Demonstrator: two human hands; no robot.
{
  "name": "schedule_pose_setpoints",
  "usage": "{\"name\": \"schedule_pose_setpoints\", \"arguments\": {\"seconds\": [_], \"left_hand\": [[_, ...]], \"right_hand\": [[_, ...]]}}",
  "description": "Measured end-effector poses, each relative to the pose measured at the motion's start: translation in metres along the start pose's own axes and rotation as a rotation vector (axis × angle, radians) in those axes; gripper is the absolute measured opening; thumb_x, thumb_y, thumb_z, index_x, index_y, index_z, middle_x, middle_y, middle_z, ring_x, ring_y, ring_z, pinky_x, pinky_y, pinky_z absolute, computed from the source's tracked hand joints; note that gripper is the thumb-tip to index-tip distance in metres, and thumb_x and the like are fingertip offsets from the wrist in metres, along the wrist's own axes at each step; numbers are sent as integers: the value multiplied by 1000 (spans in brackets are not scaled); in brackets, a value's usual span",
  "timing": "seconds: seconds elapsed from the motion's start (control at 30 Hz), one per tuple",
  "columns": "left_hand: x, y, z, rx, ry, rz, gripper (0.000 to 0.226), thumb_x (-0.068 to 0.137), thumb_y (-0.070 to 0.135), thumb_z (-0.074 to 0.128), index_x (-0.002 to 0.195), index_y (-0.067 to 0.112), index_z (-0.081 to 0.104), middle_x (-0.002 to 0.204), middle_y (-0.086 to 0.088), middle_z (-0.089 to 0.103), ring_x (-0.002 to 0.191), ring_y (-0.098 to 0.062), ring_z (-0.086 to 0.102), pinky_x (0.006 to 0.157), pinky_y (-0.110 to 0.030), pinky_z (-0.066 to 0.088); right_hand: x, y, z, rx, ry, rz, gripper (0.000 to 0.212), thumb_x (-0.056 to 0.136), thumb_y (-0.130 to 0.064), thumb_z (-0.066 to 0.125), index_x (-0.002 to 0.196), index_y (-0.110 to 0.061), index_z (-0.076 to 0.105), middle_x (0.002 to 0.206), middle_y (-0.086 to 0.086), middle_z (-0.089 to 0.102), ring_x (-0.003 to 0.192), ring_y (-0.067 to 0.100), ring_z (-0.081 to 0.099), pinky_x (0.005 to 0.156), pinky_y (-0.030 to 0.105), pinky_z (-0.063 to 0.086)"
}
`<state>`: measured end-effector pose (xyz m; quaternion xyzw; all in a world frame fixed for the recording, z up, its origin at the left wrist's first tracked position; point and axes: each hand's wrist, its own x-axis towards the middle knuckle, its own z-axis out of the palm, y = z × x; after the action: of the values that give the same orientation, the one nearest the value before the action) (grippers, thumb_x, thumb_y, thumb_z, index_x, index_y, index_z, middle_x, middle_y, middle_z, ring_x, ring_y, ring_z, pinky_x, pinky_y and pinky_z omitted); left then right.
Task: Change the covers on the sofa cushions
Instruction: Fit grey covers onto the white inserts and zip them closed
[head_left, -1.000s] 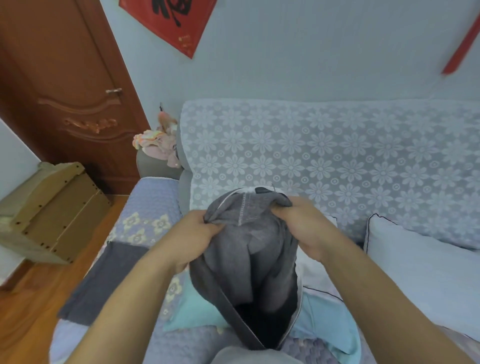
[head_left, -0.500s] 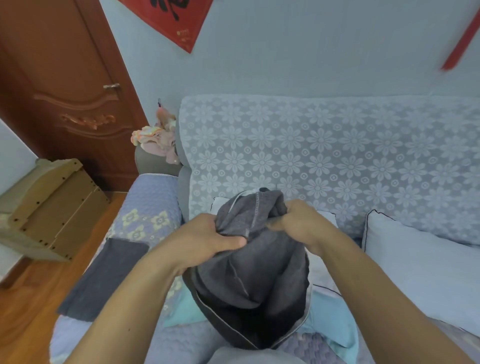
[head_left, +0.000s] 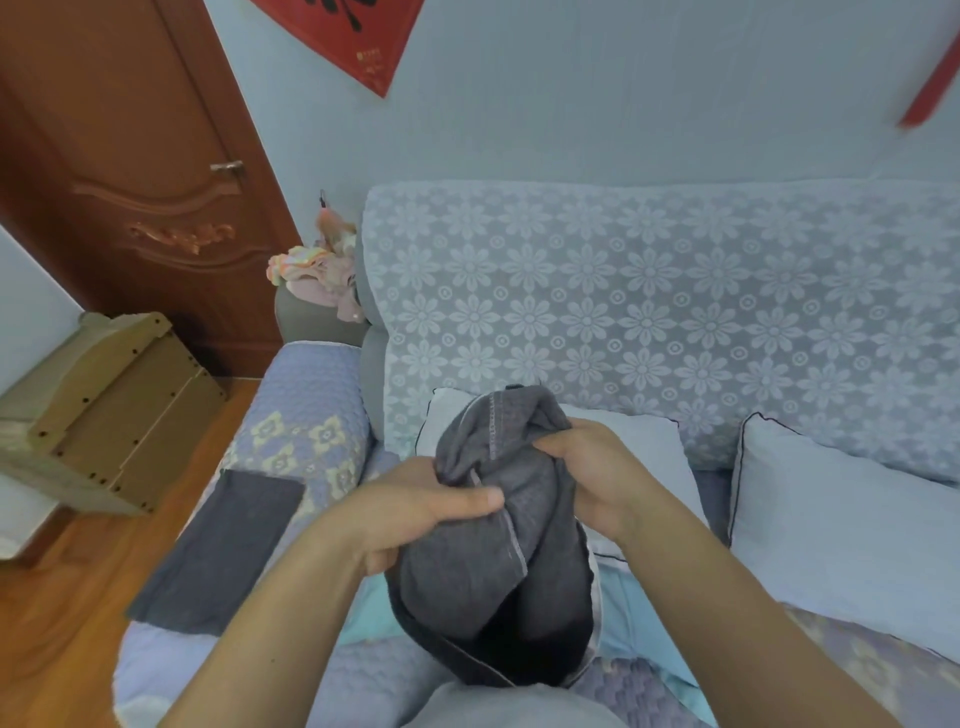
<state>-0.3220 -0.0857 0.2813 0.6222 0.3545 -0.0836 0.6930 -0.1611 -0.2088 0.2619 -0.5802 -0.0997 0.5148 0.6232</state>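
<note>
Two hands bunch a grey cushion cover (head_left: 498, 519) above a sofa (head_left: 675, 322) draped in a pale flower-patterned throw. Compared with half a second earlier, the left hand (head_left: 415, 509) has slid further across the front of the fabric, its thumb now lying flat over the stitched seam, and more of the cloth is gathered into folds between the two grips. The right hand (head_left: 592, 467) has stayed at the upper right of the bundle, fingers curled into the cloth. A second ago the hands were level with each other at the top edge; now the left sits lower than the right.

Both hands clutch the cover: the left from the front and left side, the right from the right side near the top. The cover's gathered top rises just above the fingers, while its open mouth hangs down toward the person's lap, showing a dark interior edged with a light trim. Behind it a white cushion (head_left: 639, 441) leans on the sofa back, and a second white cushion (head_left: 831, 519) lies to the right. A folded dark cloth (head_left: 228, 551) rests on the quilted armrest at left, near a brown wooden door (head_left: 130, 182).
</note>
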Motion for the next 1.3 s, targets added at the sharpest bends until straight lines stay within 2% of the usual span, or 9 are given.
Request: {"name": "schedule_pose_setpoints", "arguments": {"seconds": [0.07, 0.2, 0.37, 0.57, 0.83, 1.0, 1.07, 1.17, 1.3], "left_hand": [[4, -7, -2, 120, 51, -13, 52, 69, 28, 92, 116, 14, 73, 109, -8, 77, 104, -26, 73, 99, -46, 55], [9, -20, -13, -243, 149, -60, 29, 91, 1, 70, 119, -5, 67, 111, -22, 74, 104, -36, 72, 99, -49, 54], [7, -42, -25, -576, 133, -20, 36, 93, -12, 52, 128, -6, 61, 121, -27, 69, 111, -40, 68, 95, -49, 55], [-5, -54, -54, -547, -187, -23, 53, 79, -9, 64, 132, -3, 61, 135, -26, 61, 126, -41, 59, 108, -51, 47], [1, -70, -115, -910, -190, -76, 44, 75, -6, 65, 118, -13, 67, 127, -30, 63, 112, -41, 66, 91, -48, 58], [20, -82, -163, -1198, -74, -13, 84, 41, -8, 96, 121, -7, 68, 125, -29, 65, 107, -39, 70, 94, -53, 55], [26, -88, -179, -1255, -68, -57, 81, 32, -9, 96, 110, -8, 73, 117, -27, 69, 100, -37, 72, 97, -51, 53], [32, -91, -205, -1326, -85, -142, 64, 43, -5, 89, 106, -8, 73, 112, -25, 70, 97, -38, 71, 100, -49, 48], [57, -83, -239, -1075, 118, -215, 26, 85, 11, 59, 107, -2, 67, 103, -22, 67, 95, -34, 65, 101, -49, 45]], "right_hand": [[3, 4, 3, 34, -3, 58, 26, 90, 6, 53, 111, 9, 69, 113, 28, 69, 106, 40, 67, 100, 53, 50], [9, 14, 8, -42, 2, 189, 20, 93, -7, 62, 108, 3, 71, 108, 24, 72, 98, 35, 71, 94, 49, 55], [23, 35, 28, -234, -105, 257, 35, 92, -38, 69, 113, -10, 71, 103, 10, 76, 97, 27, 73, 91, 42, 57], [74, 52, 59, -78, 144, 187, 22, 89, -19, 71, 105, -4, 73, 99, 13, 76, 94, 29, 73, 89, 45, 58], [126, 73, 121, -61, 162, 181, 29, 89, -24, 73, 107, -1, 72, 99, 15, 76, 96, 31, 73, 92, 48, 57], [154, 112, 165, -46, 190, 282, 38, 91, -33, 72, 108, 0, 71, 98, 16, 76, 98, 34, 72, 89, 48, 58], [169, 126, 177, -69, 185, 298, 36, 92, -33, 70, 105, 0, 72, 91, 13, 77, 86, 26, 74, 75, 35, 61], [188, 139, 178, -420, 199, 314, 23, 97, -31, 63, 92, -9, 69, 77, 1, 70, 64, 9, 64, 56, 14, 48], [210, 168, 145, -1048, 331, 341, 42, 94, -35, 58, 132, -17, 53, 126, 11, 59, 112, 26, 59, 95, 29, 45]]}}
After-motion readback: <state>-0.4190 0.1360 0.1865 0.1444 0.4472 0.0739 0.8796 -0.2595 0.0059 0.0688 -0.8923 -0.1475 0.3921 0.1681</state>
